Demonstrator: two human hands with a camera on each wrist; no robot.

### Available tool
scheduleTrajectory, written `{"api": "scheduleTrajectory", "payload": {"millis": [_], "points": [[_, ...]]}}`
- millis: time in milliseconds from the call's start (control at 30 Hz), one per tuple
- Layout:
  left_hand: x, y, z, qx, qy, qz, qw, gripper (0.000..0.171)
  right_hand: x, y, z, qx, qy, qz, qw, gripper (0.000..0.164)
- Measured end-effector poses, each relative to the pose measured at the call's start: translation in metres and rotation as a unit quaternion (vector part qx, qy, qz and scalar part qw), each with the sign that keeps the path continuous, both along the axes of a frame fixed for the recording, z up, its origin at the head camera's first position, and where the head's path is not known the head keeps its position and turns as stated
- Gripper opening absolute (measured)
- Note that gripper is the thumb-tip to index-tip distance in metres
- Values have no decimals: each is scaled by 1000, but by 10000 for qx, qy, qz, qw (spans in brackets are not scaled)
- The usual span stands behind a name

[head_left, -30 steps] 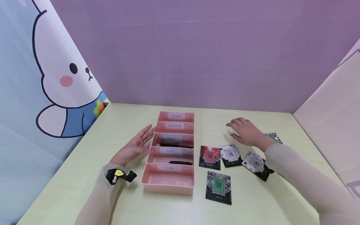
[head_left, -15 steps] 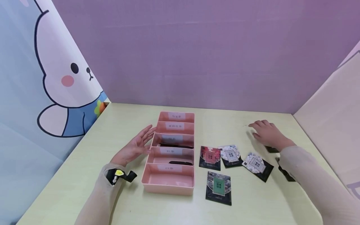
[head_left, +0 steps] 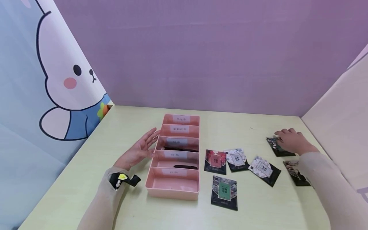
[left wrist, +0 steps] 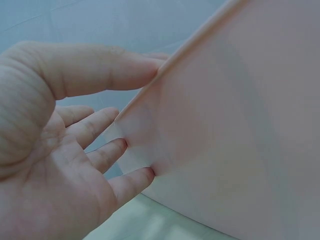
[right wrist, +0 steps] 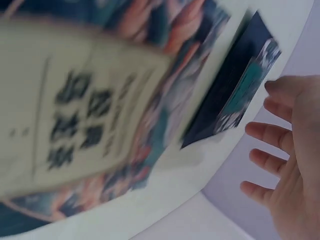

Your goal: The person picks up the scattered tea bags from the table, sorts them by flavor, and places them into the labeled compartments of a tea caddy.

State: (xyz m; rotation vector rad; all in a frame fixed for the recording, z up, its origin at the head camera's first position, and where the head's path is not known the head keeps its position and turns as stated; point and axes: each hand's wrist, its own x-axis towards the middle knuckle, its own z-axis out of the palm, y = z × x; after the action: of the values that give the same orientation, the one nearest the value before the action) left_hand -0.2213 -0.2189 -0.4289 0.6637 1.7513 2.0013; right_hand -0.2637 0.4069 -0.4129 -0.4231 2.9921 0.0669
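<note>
My left hand (head_left: 137,152) rests at the left side of a long pink divided box (head_left: 172,193). In the left wrist view its thumb lies at the rim and its extended fingertips touch the outer wall (left wrist: 220,135). My right hand (head_left: 293,142) is at the far right, over a dark tea sachet (head_left: 283,153) and partly covering it. The right wrist view shows that sachet's teal label (right wrist: 243,86), with the loosely bent fingers beside it and nothing gripped. Close to that camera lies another tea sachet (right wrist: 90,110) with a cream label; the right sleeve overlaps it in the head view.
Between box and right arm lie a red-labelled sachet (head_left: 215,162), two white-flowered sachets, one left (head_left: 237,159) and one right (head_left: 264,170), and a green-labelled sachet (head_left: 224,193) nearer the front. Dark sachets (head_left: 181,149) stand in two compartments. A purple wall (head_left: 201,57) closes the back.
My right hand has moved right, from above the middle sachets to the dark sachet at the far right. The left hand has stayed at the box.
</note>
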Motion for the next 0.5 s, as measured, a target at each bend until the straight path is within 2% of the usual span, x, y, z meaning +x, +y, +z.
{"api": "scheduleTrajectory", "payload": {"millis": [267, 367, 500], "points": [[-1, -1, -2, 27, 75, -63, 9999, 105, 0, 21, -6, -81, -357, -283, 9989, 72], [-1, 0, -2, 45, 81, -74, 9999, 105, -2, 22, -6, -170, -417, -337, 9984, 72], [-1, 0, -1, 28, 30, -28, 10000, 105, -4, 18, -4, -342, -389, -180, 9985, 63]]}}
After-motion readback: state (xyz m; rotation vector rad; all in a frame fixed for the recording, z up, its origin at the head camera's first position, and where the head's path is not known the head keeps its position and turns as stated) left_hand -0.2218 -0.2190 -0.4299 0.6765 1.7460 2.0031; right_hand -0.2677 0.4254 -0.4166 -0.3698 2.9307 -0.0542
